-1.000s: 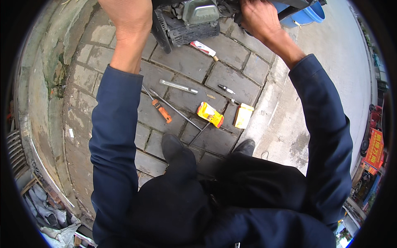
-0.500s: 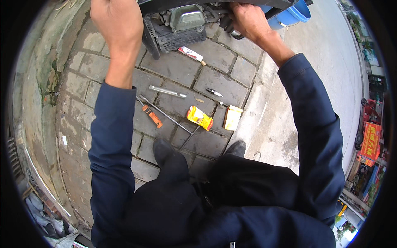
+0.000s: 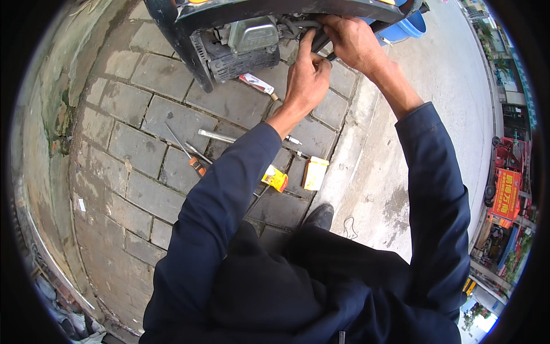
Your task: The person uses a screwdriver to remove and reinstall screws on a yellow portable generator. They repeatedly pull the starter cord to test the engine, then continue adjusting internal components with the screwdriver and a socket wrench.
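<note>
An engine with a grey metal cover [image 3: 252, 35] and a dark finned part [image 3: 243, 64] sits inside a black frame [image 3: 275, 12] at the top. My left hand [image 3: 308, 81] reaches to the engine's right side, its index finger and thumb closed around a black hose [image 3: 322, 41]. Close beside it, my right hand [image 3: 360, 47] is bent over the same black hose, its fingertips partly hidden behind the frame. Below my hands a spark plug [image 3: 293, 140] lies on the paving, partly covered by my left sleeve.
On the paving lie a metal tube [image 3: 215, 136], an orange-handled screwdriver [image 3: 197, 166], a yellow packet [image 3: 275, 178], a yellow box [image 3: 315, 174] and a red-and-white box [image 3: 256, 83]. A blue bucket [image 3: 405, 28] stands beyond the frame. A kerb [image 3: 356, 132] runs along the right, a stained wall [image 3: 48, 114] along the left.
My left hand has left the frame's left side and moved right and down to the hose beside my right hand. My left forearm now covers part of the tools.
</note>
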`<state>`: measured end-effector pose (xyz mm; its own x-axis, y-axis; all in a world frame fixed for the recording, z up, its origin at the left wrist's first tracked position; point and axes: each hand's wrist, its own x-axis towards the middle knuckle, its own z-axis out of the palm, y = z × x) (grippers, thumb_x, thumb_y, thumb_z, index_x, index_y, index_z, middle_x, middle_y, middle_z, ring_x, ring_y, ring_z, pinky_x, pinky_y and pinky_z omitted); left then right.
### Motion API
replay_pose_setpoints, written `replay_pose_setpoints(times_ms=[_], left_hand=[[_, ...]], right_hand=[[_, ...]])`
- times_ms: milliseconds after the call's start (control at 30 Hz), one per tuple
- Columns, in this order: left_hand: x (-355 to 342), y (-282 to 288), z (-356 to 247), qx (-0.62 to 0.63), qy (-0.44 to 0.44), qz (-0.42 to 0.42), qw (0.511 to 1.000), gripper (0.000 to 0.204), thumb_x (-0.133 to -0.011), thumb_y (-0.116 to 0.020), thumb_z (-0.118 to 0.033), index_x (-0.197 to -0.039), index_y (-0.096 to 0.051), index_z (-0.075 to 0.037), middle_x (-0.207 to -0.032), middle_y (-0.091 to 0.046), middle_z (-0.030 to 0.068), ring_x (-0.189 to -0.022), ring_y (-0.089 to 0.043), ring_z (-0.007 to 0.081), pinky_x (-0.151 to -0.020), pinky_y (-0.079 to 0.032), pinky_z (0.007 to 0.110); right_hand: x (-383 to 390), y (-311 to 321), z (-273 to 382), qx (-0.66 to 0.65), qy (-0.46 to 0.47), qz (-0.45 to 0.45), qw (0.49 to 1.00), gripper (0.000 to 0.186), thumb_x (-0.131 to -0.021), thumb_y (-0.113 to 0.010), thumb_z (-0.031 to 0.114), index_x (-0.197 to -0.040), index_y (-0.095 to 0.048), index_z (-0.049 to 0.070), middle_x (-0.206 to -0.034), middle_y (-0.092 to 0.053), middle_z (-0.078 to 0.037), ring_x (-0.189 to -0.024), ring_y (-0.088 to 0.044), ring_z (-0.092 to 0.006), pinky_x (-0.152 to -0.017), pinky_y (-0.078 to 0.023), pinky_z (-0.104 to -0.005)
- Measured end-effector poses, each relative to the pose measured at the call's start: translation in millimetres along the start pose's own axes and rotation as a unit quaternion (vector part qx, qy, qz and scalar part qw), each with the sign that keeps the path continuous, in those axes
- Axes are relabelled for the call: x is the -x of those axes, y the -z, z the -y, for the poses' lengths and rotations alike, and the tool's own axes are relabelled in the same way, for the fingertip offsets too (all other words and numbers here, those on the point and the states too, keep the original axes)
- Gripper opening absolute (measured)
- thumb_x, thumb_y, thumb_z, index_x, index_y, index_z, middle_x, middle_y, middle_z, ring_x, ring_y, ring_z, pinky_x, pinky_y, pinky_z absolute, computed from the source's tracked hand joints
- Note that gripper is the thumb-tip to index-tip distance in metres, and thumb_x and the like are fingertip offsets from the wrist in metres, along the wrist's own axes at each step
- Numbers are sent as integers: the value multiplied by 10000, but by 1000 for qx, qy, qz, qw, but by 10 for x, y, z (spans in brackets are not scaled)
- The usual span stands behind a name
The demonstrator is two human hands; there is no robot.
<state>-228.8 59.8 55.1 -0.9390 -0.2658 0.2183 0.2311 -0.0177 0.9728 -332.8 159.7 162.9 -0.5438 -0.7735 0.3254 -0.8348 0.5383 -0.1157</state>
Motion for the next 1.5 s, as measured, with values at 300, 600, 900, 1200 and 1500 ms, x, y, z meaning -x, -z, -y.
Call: replay_pose_setpoints(times_ms=[300,600,900,1200,1500], left_hand=[[-43,-12,-146,186,110,14,976,674,-985,-520,-15,-1605,-258,-36,-947,-722,94,-760,-662,139,-727,-532,295],[-43,52,-395,323,195,77,923,819,-930,-475,-103,-1659,-102,-93,-944,-717,143,-852,-733,265,-882,-536,399],[-92,5,-463,242,149,79,956,771,-966,-537,-40,-1614,-118,-28,-1045,-697,216,-839,-754,263,-769,-633,375],[-109,44,-524,295,184,98,933,865,-902,-517,-33,-1632,-54,-63,-990,-676,182,-804,-730,274,-787,-613,426],[-114,170,-494,458,232,115,850,876,-855,-445,-49,-1655,-115,-184,-818,-582,60,-771,-667,257,-855,-568,477]], right_hand=[[46,-125,56,-43,-114,-53,991,240,-945,-662,130,-1136,-746,10,-1031,-731,-250,-933,-713,-415,-843,-565,-448],[-2,-124,39,-130,-166,-32,977,268,-900,-646,104,-1107,-742,-35,-983,-745,-253,-910,-731,-395,-848,-568,-436],[-1,-10,63,-63,-68,20,995,307,-868,-629,37,-1153,-724,-27,-968,-746,-233,-909,-730,-382,-829,-573,-428],[-68,-20,22,-62,-65,69,993,374,-754,-637,98,-1098,-696,-37,-1073,-671,-323,-1061,-616,-502,-968,-490,-515],[-30,-66,58,-82,-73,-7,994,346,-770,-575,24,-1060,-752,-39,-887,-702,-308,-863,-707,-452,-827,-570,-475]])
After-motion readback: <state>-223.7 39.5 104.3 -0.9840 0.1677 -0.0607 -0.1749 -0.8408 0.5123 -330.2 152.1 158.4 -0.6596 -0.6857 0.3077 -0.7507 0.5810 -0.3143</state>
